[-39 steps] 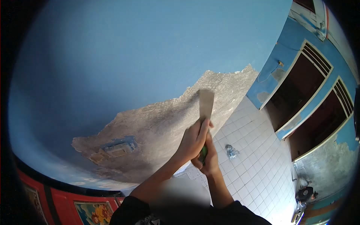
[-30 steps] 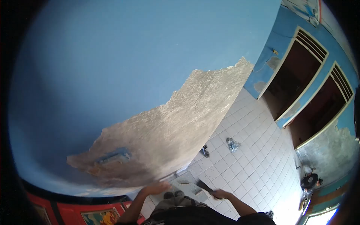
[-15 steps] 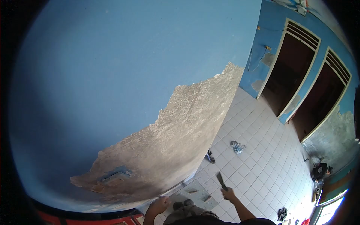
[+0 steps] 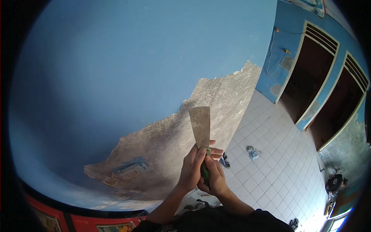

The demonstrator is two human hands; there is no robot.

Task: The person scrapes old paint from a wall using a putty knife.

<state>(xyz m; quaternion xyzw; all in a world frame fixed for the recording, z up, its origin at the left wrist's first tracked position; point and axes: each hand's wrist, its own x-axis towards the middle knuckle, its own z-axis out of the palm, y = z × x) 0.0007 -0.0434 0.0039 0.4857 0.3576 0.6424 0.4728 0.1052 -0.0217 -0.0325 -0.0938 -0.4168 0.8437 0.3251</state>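
The fingers of the left hand and right hand are clamped together around the green handle of a scraper, whose broad blade points up and away from the person. Beyond the blade spreads a rough bare patch on the blue wall; whether the edge touches it, one cannot tell. To the right, a small heap lies on the tiled floor, with two dark doorways on the far right. Near left stands a red panel.
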